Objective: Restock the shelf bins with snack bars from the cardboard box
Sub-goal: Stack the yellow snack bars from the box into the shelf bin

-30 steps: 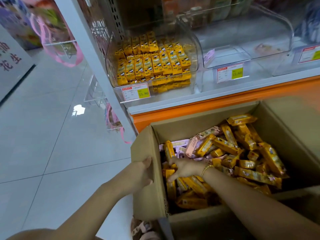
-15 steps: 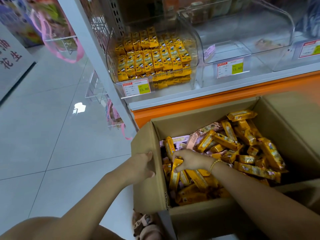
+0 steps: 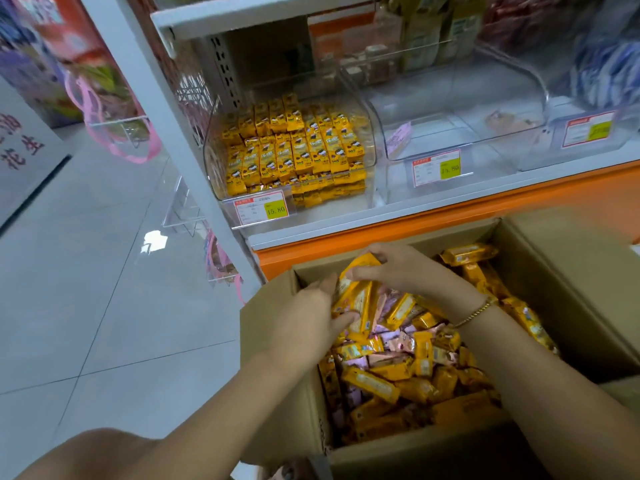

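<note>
An open cardboard box (image 3: 540, 258) in front of the shelf holds several loose yellow and pink snack bars (image 3: 398, 372). Over its left part, both hands hold a small bundle of yellow bars (image 3: 356, 299). My right hand (image 3: 398, 268) grips the bundle's top end. My left hand (image 3: 308, 317) holds it from the left side, thumb under the lower end. On the shelf above, a clear bin (image 3: 214, 157) at the left is filled with rows of yellow bars (image 3: 294, 147). The clear bin (image 3: 460, 109) to its right is almost bare.
Price tags (image 3: 261, 209) hang on the bin fronts above the orange shelf base (image 3: 450, 220). A white shelf upright (image 3: 166, 109) stands left of the bins. Pink-handled bags (image 3: 114, 133) hang at its end. Grey tiled floor (image 3: 86, 289) lies to the left.
My left hand has left the box's flap edge and joined the right hand on the bars. The right hand has lifted the bundle up from the pile toward the box's far left corner.
</note>
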`<state>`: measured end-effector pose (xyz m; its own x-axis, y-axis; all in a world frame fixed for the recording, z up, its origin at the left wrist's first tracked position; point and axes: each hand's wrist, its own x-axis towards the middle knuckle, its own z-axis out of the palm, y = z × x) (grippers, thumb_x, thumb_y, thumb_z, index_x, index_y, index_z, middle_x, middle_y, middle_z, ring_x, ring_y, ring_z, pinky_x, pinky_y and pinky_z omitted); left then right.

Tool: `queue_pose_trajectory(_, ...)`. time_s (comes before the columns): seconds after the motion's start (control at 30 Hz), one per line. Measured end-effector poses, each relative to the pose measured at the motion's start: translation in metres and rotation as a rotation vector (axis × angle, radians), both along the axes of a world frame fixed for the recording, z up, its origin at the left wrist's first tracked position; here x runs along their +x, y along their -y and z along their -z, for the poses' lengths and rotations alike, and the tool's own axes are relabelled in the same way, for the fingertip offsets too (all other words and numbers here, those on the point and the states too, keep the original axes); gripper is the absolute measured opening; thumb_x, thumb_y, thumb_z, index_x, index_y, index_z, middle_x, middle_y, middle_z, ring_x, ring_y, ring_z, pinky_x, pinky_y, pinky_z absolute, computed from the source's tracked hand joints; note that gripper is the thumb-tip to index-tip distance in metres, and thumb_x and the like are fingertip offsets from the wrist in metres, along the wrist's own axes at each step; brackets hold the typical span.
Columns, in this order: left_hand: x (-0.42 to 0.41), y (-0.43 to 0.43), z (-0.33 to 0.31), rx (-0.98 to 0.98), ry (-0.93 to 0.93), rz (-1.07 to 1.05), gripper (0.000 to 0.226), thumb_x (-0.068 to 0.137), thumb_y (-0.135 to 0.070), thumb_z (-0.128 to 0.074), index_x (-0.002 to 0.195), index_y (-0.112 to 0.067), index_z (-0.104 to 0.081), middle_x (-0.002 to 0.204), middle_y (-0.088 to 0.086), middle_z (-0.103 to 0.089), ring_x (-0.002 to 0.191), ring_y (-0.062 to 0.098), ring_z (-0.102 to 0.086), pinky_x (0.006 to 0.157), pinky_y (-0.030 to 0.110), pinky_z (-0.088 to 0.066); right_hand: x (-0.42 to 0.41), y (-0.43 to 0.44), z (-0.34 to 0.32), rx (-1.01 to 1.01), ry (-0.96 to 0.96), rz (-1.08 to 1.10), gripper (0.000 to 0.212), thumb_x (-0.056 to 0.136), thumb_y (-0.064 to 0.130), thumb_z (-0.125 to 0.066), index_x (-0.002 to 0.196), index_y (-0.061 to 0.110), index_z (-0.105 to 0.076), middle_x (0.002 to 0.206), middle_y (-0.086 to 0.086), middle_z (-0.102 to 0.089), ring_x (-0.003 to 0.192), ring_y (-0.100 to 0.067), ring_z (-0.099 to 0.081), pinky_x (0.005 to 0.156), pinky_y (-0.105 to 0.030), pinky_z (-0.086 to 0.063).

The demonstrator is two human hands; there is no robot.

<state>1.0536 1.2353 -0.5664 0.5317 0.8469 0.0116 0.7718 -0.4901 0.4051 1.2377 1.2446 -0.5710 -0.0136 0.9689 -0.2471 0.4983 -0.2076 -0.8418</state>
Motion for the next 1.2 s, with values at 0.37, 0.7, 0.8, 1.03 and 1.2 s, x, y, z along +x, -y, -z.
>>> queue_pose_trajectory(0.37, 0.03, 0.007, -0.035, 0.032, 0.125, -0.001, 0.036, 0.079, -0.039, -0.073, 0.111, -0.027, -0.061, 0.085, -0.008, -0.068, 0.073, 0.009, -0.06, 0.052, 0.012, -0.037, 0.016, 0.024, -0.031, 0.013, -0.403, 0.196, 0.031, 0.083, 0.033, -0.071, 0.099, 0.007, -0.066, 0.091, -0.008, -0.07, 0.074, -0.016, -0.069, 0.067, -0.027, -0.057)
queue_pose_trajectory(0.7, 0.041, -0.027, -0.086, -0.75, 1.098, -0.207, 0.022, 0.081, -0.003, -0.064, 0.103, -0.004, -0.067, 0.09, 0.009, -0.074, 0.076, 0.017, -0.07, 0.061, 0.024, -0.055, 0.03, 0.039, -0.059, 0.16, -0.566, 0.104, 0.049, 0.071, 0.035, -0.072, 0.117, 0.017, -0.064, 0.109, 0.0, -0.071, 0.103, -0.012, -0.067, 0.084, -0.026, -0.055)
queue_pose_trajectory(0.8, 0.049, -0.026, -0.087, -0.787, 1.145, -0.195, 0.025, 0.081, -0.004, -0.063, 0.105, -0.003, -0.066, 0.099, 0.013, -0.072, 0.082, 0.018, -0.069, 0.07, 0.026, -0.058, 0.014, 0.039, -0.063, 0.305, -0.535, 0.188, 0.02, 0.084, 0.02, -0.07, 0.103, 0.025, -0.068, 0.095, 0.001, -0.073, 0.088, -0.008, -0.069, 0.075, -0.021, -0.056)
queue_pose_trajectory(1.03, 0.057, -0.035, -0.091, -1.044, 1.296, -0.159, 0.034, 0.071, -0.007, -0.059, 0.105, -0.001, -0.063, 0.093, 0.011, -0.071, 0.087, 0.026, -0.066, 0.068, 0.031, -0.055, 0.018, 0.037, -0.065, 0.589, -0.108, 0.509, 0.033, 0.082, 0.032, -0.072, 0.11, 0.039, -0.056, 0.088, 0.015, -0.065, 0.082, 0.002, -0.06, 0.069, -0.011, -0.047)
queue_pose_trajectory(1.2, 0.054, -0.04, -0.096, -1.174, 1.399, -0.156, 0.033, 0.076, -0.007, -0.054, 0.107, 0.003, -0.06, 0.103, 0.023, -0.065, 0.09, 0.033, -0.064, 0.073, 0.038, -0.056, 0.016, 0.033, -0.064, 0.685, 0.213, 0.467, 0.048, 0.087, 0.035, -0.065, 0.133, 0.038, -0.053, 0.083, 0.016, -0.059, 0.08, -0.003, -0.057, 0.071, -0.018, -0.051)
